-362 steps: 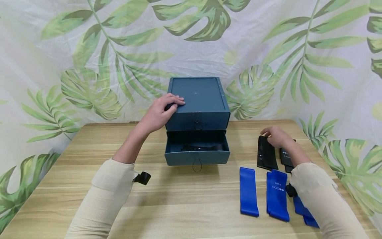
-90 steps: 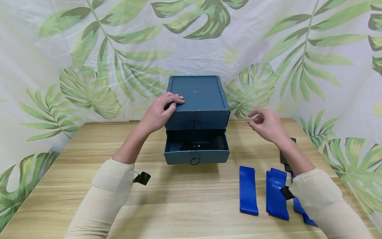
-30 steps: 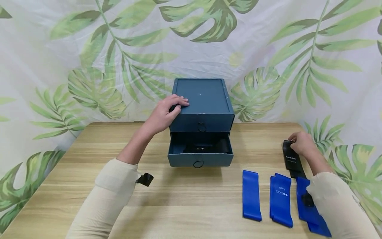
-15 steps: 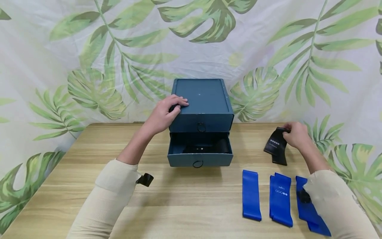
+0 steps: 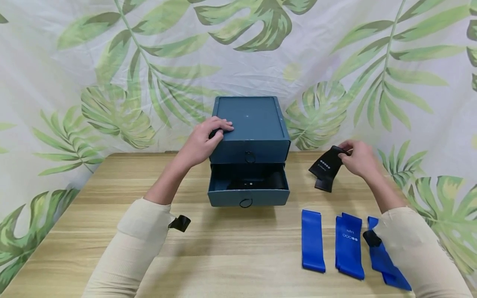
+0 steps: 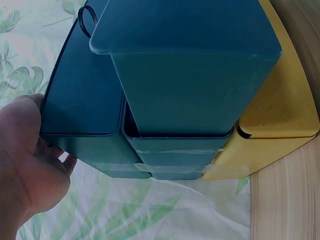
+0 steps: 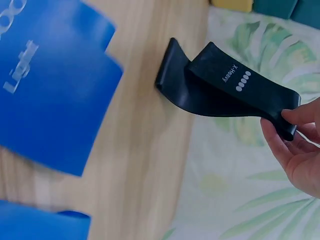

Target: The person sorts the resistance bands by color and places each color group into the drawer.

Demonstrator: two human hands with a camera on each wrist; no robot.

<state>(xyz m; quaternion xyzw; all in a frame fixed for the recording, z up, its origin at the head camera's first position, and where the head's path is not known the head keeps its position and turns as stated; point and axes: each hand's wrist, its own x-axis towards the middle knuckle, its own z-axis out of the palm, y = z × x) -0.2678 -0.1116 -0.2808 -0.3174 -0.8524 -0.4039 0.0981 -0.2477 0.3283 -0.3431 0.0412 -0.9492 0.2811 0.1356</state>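
Note:
My right hand [image 5: 360, 159] pinches one end of a black resistance band [image 5: 328, 164] above the table's back right; its other end hangs down. In the right wrist view this band [image 7: 220, 75] reads "X-Heavy" and is folded in a loose loop. My left hand [image 5: 205, 140] rests on the left top edge of a blue drawer unit [image 5: 247, 118], fingers lying on top. The left wrist view shows that hand [image 6: 30, 155] against the unit's corner. Below the closed top drawer, an open drawer [image 5: 249, 198] sticks out, with black bands [image 5: 257, 183] inside.
Three groups of blue bands lie front right: a single-looking one [image 5: 313, 241], a stack marked "Light" [image 5: 348, 248], and another [image 5: 387, 265] partly under my right sleeve. A yellow drawer section [image 6: 280, 95] shows below in the left wrist view. A leaf-print cloth [image 5: 167, 62] hangs behind.
Three seconds ago my right hand was without a band. It took the black band at the far right, lifted it and carried it left toward the drawer unit. My left hand stays put.

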